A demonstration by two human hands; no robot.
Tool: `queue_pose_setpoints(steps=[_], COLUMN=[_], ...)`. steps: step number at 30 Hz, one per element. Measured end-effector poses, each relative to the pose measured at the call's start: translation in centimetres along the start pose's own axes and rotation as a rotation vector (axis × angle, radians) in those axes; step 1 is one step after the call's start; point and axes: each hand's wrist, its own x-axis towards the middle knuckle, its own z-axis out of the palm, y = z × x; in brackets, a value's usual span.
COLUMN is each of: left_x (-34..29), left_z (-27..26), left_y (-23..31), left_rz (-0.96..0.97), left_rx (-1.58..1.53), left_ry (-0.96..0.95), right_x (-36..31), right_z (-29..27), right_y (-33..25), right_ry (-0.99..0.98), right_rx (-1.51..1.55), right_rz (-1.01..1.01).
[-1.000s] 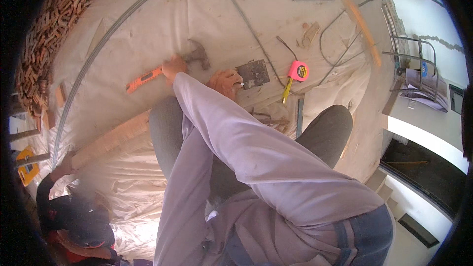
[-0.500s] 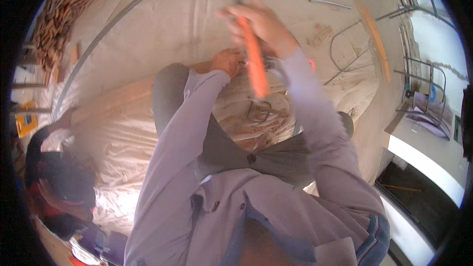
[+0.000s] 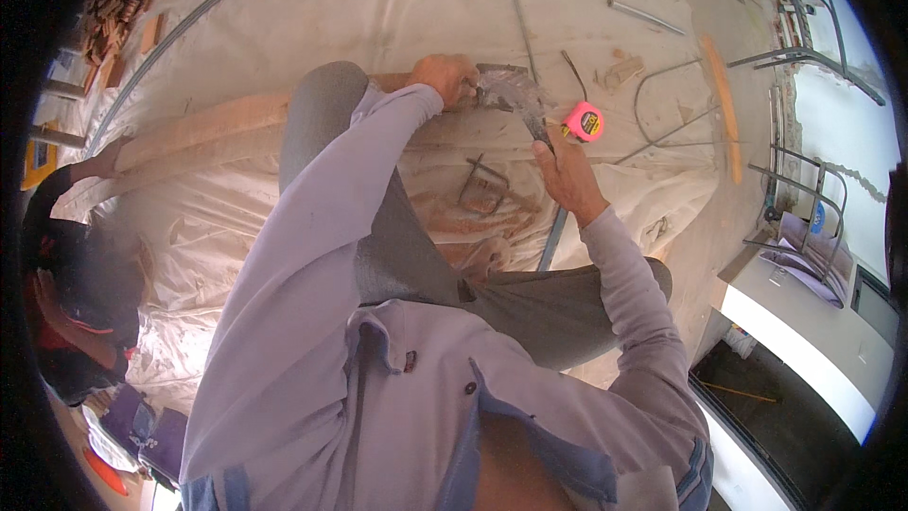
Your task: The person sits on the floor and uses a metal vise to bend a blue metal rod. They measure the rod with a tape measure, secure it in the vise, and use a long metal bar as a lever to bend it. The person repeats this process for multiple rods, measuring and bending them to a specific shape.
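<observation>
My right hand is wrapped round a hammer with a dark shaft. The hammer's head end is blurred and lies beside my left hand, over a dark flat piece. Closed, my left hand rests at the near end of a long wooden plank; what its fingers pinch is hidden. The plank runs leftward past my bent left knee. A pink tape measure lies just beyond my right hand. Between my legs a small bent metal frame sits on the dusty sheet.
On the left a co-worker's hand touches the plank's far end. Pale sheeting covers the floor. Stacked wood pieces stand at upper left. Metal-framed chairs, a loose wooden strip and a metal tube lie rightward.
My right hand has come down and toward me from its raised swing, bringing the hammer's head beside my left hand. My left hand has stayed near the plank's end. The tape measure now shows fully.
</observation>
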Motion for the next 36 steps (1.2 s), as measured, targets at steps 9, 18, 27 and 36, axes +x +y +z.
queue_pose_setpoints(steps=[9,18,27,36], left_x=[-0.4,0.3,0.3,0.2], left_z=[-0.3,-0.6,1.6,-0.3], left_y=[-0.2,0.0,-2.2,-0.6], left_rz=[-0.007,-0.064,0.0,0.001], left_rx=[0.031,0.079,-0.106,-0.007], left_ry=[0.024,-0.096,-0.013,-0.011], right_x=[1.0,0.4,0.3,0.4], right_z=[1.2,0.9,-2.0,0.3], right_y=[-0.6,-0.8,-4.5,-2.9], right_ry=[-0.024,-0.085,0.089,0.034], right_rx=[-0.083,-0.206,0.038,-0.158], right_rz=[0.07,0.113,0.046,0.089])
